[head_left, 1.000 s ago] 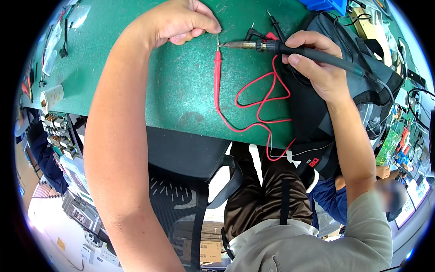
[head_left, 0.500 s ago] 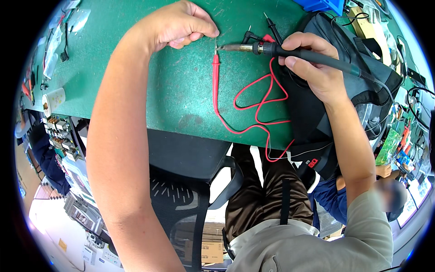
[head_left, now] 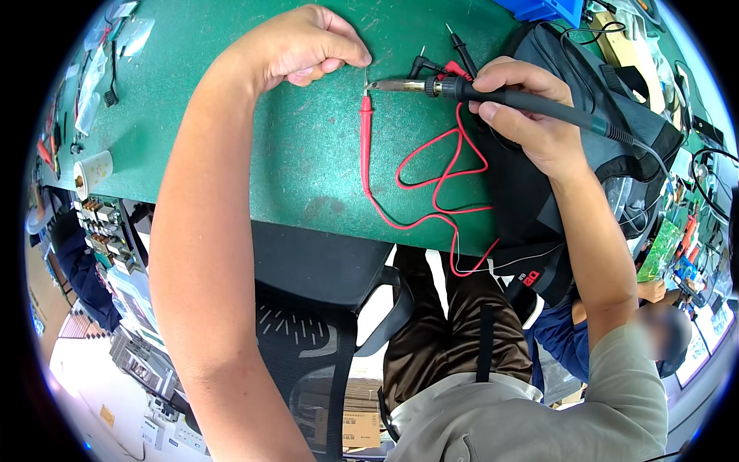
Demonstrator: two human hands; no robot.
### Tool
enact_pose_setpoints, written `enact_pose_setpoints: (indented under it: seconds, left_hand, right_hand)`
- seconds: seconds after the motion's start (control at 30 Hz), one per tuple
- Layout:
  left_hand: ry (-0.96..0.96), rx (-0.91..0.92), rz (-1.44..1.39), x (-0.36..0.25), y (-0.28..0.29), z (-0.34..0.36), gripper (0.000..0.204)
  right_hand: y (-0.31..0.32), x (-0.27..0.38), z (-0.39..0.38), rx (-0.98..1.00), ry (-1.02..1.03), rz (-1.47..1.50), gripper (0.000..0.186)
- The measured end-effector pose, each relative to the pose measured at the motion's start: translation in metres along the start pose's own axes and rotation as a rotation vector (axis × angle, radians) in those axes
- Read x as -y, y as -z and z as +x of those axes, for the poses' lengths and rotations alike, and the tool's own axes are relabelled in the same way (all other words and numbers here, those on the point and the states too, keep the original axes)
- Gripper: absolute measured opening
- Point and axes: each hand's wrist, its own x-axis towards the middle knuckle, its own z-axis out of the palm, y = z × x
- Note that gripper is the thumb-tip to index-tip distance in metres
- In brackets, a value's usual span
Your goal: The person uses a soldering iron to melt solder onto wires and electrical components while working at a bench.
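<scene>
At left, left hand (head_left: 315, 52) with thumb and finger pinched on a thin metal pin (head_left: 366, 75) at the far end of the red probe (head_left: 366, 142); probe on the desk (head_left: 308, 146) between the hands, long axis near to far, left hand nearer. At right, right hand (head_left: 543, 138) clamped round a soldering iron (head_left: 508, 98), aimed leftward, tip at the pin. Hardly any change from the earlier frame beyond a slight shift of view.

The thin piece (head_left: 366, 75) at the left hand (head_left: 317, 50), and whether the soldering iron (head_left: 454, 88) touches it, are too small to tell. The top edge cuts off a blue bin (head_left: 548, 8).
</scene>
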Motion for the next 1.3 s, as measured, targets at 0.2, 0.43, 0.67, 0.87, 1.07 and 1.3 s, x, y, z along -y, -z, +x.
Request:
enact_pose_setpoints:
  seconds: [0.2,0.43,0.67,0.87,1.07,1.3]
  left_hand:
    - [-0.007,-0.001,-0.005,-0.0002,0.0003,-0.0005,0.017]
    - [-0.004,0.001,-0.014,0.0001,0.0001,0.0007,0.016]
    - [-0.007,-0.006,-0.023,-0.0002,-0.0011,-0.0002,0.014]
    - [-0.009,-0.001,-0.03,-0.0001,-0.0008,0.0007,0.014]
    - [-0.01,-0.019,-0.021,0.0005,-0.0023,0.0004,0.015]
    - [-0.018,-0.02,-0.022,0.0017,-0.0031,0.0005,0.016]
  right_hand:
    - [-0.0022,-0.0003,0.0013,0.004,0.039,0.026,0.019]
    - [-0.0005,0.0,0.0016,0.022,0.05,0.006,0.018]
    - [-0.0005,-0.0013,0.0022,0.033,0.08,0.01,0.018]
    - [0.0022,0.0004,0.0013,0.065,0.043,-0.01,0.022]
    - [0.0005,-0.0011,0.0019,0.048,0.079,0.0,0.018]
    - [0.0002,-0.0006,0.0018,0.049,0.078,-0.005,0.017]
